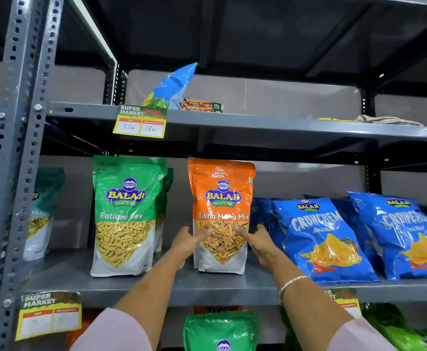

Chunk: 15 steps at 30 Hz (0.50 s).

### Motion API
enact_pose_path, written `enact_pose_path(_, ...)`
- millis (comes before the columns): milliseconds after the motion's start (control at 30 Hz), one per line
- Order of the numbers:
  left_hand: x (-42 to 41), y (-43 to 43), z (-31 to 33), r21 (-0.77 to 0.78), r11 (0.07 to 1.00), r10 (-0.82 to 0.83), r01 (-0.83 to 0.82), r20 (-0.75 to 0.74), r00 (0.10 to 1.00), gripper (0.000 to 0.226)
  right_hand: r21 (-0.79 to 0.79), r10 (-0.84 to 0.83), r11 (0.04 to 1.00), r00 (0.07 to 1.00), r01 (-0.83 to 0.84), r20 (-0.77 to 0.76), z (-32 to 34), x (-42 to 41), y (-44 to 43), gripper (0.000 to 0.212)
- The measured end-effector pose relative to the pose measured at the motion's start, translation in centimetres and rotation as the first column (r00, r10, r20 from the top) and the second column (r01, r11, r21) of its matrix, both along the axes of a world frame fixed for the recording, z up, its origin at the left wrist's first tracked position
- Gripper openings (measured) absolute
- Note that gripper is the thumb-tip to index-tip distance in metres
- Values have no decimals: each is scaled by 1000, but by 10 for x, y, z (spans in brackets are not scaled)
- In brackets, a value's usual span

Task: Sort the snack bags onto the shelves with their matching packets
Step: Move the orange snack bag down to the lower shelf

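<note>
An orange Tikha Mitha Mix bag [221, 198] stands upright on the middle shelf [172, 287]. My left hand [188, 243] grips its left edge and my right hand [260, 243] grips its right edge, thumbs on the front. To its left stand green Ratlami Sev bags [125, 214], one behind another. To its right lean blue Crunchem bags [320, 239] in a row. A green bag [221, 330] sits on the shelf below.
The top shelf [258, 122] holds a blue chips bag [173, 84], biscuit packs [202, 106] and a cloth [387, 120]. A teal bag [42, 211] stands far left behind the steel upright [17, 148]. Price tags [141, 121] hang from shelf edges.
</note>
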<state>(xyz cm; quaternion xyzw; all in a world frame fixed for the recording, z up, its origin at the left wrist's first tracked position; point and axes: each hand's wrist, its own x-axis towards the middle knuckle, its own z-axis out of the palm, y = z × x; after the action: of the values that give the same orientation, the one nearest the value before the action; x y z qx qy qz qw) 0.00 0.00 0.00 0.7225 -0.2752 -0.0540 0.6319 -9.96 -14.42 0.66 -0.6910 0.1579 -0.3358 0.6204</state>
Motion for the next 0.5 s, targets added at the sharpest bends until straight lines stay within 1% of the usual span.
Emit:
enact_pose_path(67, 2, -3, -2, -30, 999, -11, 12, 19, 1000, 91, -21, 2, 1000, 1000, -1, 22, 0, 1, -2, 97)
enact_pose_path(133, 3, -5, -5, -37, 999, -27, 28, 35, 999, 69, -41, 15, 999, 1000, -15, 3, -2, 4, -3, 78)
enact_pose_path(167, 2, -7, -7, -45, 999, -29, 31, 46, 999, 59, -46, 15, 999, 1000, -14, 11, -3, 4, -2, 71)
enact_pose_path(200, 2, -8, -8, -57, 998, -6, 10, 59, 998, 54, -45, 5, 999, 1000, -4, 23, -3, 5, -1, 67)
enact_pose_path(267, -1, -7, -7, -89, 995, 45, -38, 74, 996, 49, -51, -12, 999, 999, 15, 48, -4, 7, -1, 61)
enact_pose_path(333, -4, -5, -6, -111, 991, 78, -68, 88, 993, 48, -71, -27, 997, 999, 30, 40, -5, 7, 1, 54)
enact_pose_path(400, -8, -2, -4, -95, 993, 87, -77, 110, 990, 47, -99, -37, 994, 999, 40, 34, -6, 6, 1, 48)
enact_pose_path(500, -15, 7, -1, -91, 994, 75, -63, 128, 989, 34, -114, -41, 992, 999, 44, 28, -5, -8, 7, 48)
